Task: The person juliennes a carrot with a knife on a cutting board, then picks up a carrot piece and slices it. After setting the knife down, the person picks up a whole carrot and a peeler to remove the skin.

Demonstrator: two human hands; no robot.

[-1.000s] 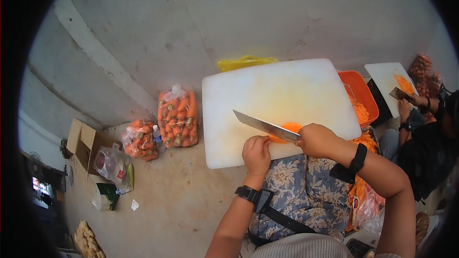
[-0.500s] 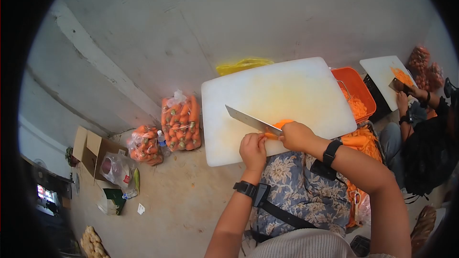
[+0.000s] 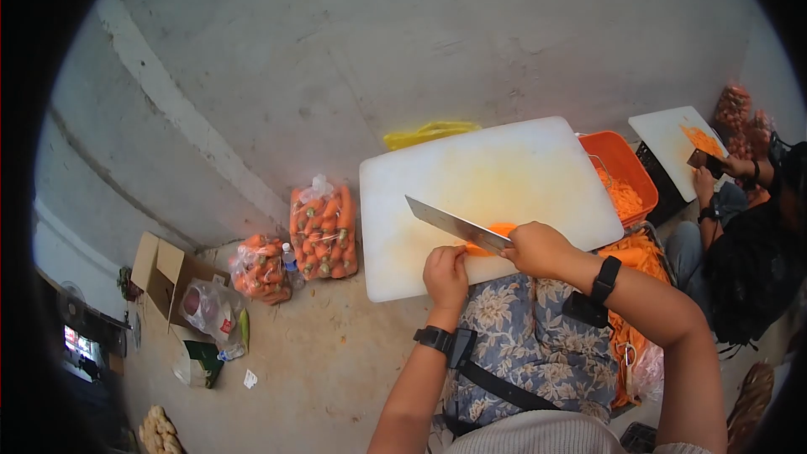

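My right hand (image 3: 542, 250) is closed on a cleaver (image 3: 454, 222), its wide blade slanting to the upper left over a white cutting board (image 3: 496, 160). Under and beside the blade lies orange carrot (image 3: 481, 250), cut into pieces or slices near the board's front edge. At the carrot's left end, my left hand (image 3: 445, 276) is closed, with fingertips pinching it against the board. More cut carrot (image 3: 503, 228) shows behind the blade, close to my right knuckles. The blade's lower edge hides part of the carrot.
An orange bin (image 3: 643, 176) with shredded carrot stands right of the board. Bags of whole carrots (image 3: 324, 231) and a water bottle (image 3: 289, 257) sit left. Beyond the bin, another person's hand (image 3: 704, 181) works at a second board (image 3: 664, 130). A cardboard box (image 3: 160, 269) lies far left.
My right hand and the cleaver have shifted slightly right, away from my left fingertips. The left hand stays at the carrot's end. The whole view has dropped a little in frame.
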